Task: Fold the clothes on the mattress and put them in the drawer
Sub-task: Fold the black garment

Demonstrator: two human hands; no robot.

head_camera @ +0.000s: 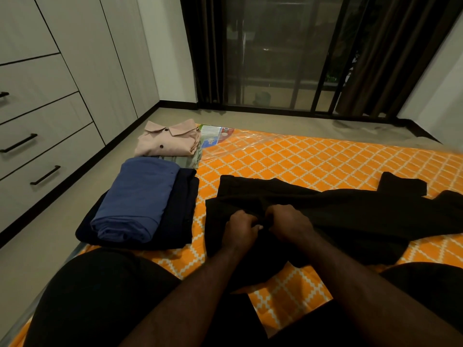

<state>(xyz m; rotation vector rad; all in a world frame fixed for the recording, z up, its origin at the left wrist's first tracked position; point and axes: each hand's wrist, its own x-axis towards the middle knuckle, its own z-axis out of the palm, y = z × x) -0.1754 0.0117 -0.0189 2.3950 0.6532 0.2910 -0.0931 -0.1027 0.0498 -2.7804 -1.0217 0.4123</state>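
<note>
Both hands, left hand (241, 227) and right hand (288, 222), bunch up the black garment (350, 214) on the mattress (300, 156), right of the blue folded stack (136, 199).

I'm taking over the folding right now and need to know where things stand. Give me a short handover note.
Left hand: grips the black garment near its middle.
Right hand: grips the same garment, close beside the left.
Clothes: the black garment lies spread, unfolded, on the orange mattress. At the mattress's left edge a blue piece, folded, sits on a folded navy piece; beyond them a folded pink shirt tops a greenish item.
Done: those two stacks folded.
Left: fold the black garment, then put everything in the drawers, all shut now.
</note>
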